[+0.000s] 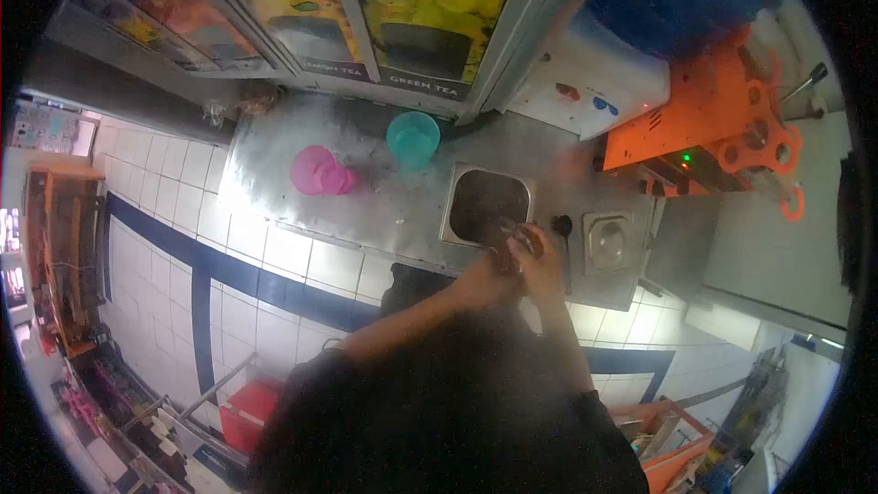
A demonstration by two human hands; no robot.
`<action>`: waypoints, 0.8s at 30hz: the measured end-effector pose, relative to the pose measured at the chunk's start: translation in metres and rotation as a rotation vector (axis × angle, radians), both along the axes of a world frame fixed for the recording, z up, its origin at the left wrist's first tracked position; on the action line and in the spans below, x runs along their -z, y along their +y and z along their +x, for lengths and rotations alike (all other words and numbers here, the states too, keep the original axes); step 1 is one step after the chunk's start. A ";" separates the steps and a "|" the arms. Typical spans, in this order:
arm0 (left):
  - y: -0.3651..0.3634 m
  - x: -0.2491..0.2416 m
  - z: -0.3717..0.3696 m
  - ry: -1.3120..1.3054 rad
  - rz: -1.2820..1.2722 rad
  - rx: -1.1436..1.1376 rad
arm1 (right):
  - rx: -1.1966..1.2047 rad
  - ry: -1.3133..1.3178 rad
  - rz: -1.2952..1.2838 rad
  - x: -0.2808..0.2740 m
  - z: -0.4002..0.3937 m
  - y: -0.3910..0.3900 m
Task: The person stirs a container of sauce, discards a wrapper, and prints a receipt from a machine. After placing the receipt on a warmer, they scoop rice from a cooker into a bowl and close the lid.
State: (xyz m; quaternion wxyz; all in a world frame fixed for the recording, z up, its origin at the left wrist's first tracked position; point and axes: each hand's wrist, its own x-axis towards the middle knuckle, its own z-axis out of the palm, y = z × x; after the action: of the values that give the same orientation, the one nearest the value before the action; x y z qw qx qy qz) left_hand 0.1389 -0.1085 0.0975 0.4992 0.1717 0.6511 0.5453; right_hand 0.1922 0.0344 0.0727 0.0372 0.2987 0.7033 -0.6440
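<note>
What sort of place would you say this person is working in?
Probably a drinks shop's preparation counter: printed "GREEN TEA" panel, rectangular stainless-steel basin set in the metal worktop, white-and-blue dispenser.

A blurred, partly hidden item is held by the basin.

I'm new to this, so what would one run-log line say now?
left hand, right hand: together, what's held unclear | at: square metal basin | nearby: pink container, teal container

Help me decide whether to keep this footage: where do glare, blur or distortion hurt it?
Head view: fisheye curvature bends the scene, with black corners; glare whitens the metal counter's left part; haze softens the middle; the item between left hand and right hand is too indistinct to identify.
</note>
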 end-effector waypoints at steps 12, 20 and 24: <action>0.001 0.062 0.023 -0.647 0.278 -0.321 | 0.247 0.048 -0.012 -0.004 -0.011 -0.003; 0.004 0.031 0.017 -0.864 0.112 -0.056 | 0.034 -0.087 0.101 0.034 -0.017 0.020; 0.006 0.021 0.011 -0.715 0.250 -0.005 | -0.055 -0.125 0.303 0.016 -0.028 0.013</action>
State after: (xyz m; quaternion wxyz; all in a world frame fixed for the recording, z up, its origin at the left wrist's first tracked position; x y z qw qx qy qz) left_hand 0.1504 -0.1026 0.0768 0.6688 0.0286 0.3646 0.6473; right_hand 0.1641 0.0475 0.0564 0.0530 0.3211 0.7965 -0.5096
